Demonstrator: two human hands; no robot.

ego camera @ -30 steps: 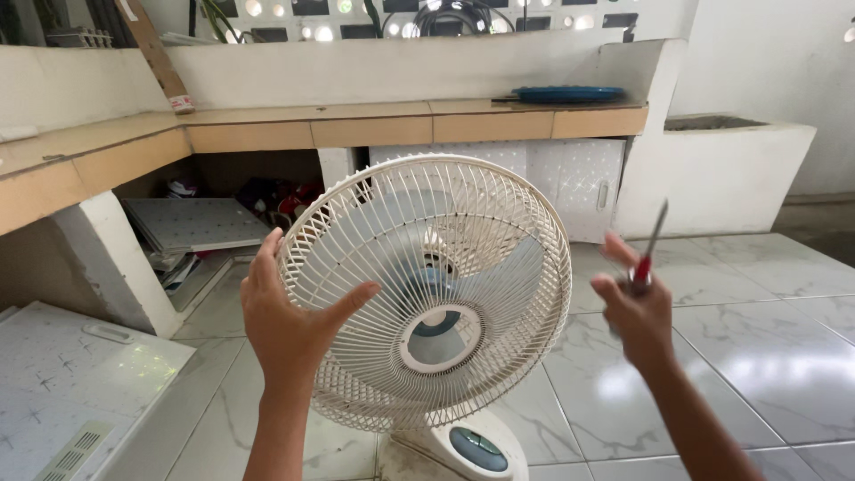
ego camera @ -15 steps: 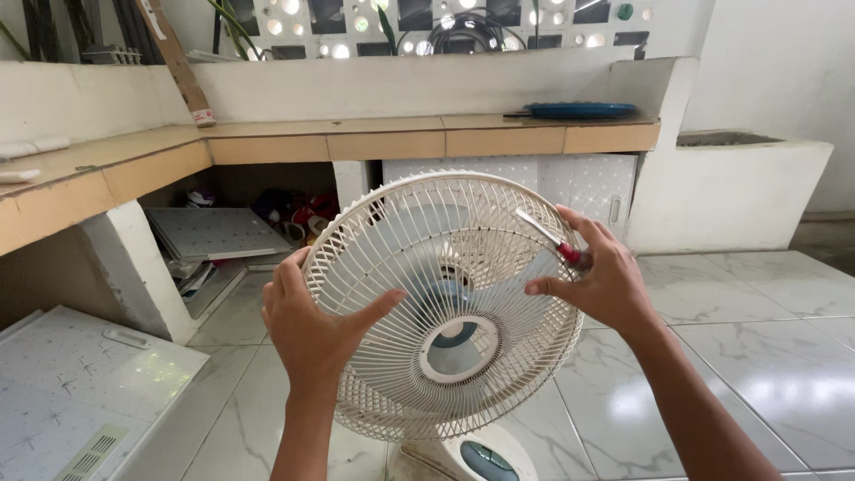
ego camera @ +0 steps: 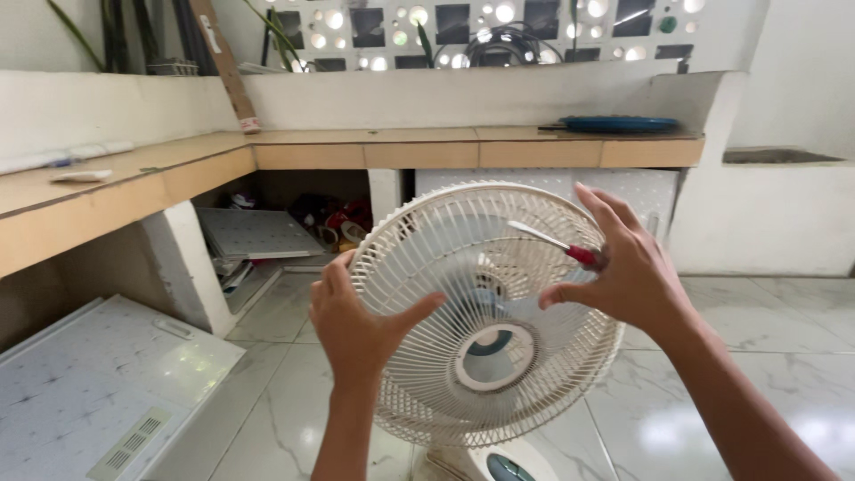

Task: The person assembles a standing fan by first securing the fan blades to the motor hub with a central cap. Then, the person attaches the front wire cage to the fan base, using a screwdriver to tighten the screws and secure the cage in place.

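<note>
Since a second ago, right hand (ego camera: pixel 628 272) brought in from the side and laid against the right rim of the fan grille (ego camera: pixel 485 312), screwdriver (ego camera: pixel 559 245) now across the wires instead of pointing up. Head view: left hand (ego camera: pixel 361 325) spread open on the grille's left rim, thumb stretched across the wires. Right hand fingers spread, red handle pinched between thumb and palm, metal shaft slanting up-left. Fan upright on the marble floor (ego camera: pixel 766 356), base (ego camera: pixel 499 465) below. Blue tray (ego camera: pixel 619 124) on the counter (ego camera: pixel 445 147) behind.
</note>
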